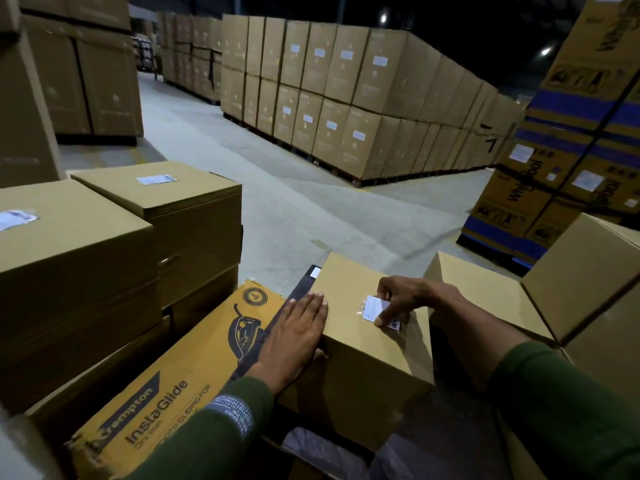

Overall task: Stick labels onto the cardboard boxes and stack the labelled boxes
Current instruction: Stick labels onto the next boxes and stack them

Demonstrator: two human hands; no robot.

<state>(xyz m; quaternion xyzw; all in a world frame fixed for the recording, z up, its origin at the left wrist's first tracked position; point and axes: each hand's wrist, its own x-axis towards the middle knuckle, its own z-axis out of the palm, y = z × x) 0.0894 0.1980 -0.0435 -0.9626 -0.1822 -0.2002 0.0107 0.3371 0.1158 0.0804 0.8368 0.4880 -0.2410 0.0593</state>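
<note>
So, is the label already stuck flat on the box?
Not fully. The label lies on the box top, but the right hand is pressing it down.

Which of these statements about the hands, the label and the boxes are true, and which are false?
1. The left hand lies flat on the plain cardboard box. True.
2. The right hand presses a white label on top of that box. True.
3. The label goes on the InstaGlide carton. False: it goes on the plain box beside it.
4. The two stacked boxes at the left carry no labels. False: each has a white label on top.
5. Both sleeves are green. True.
</note>
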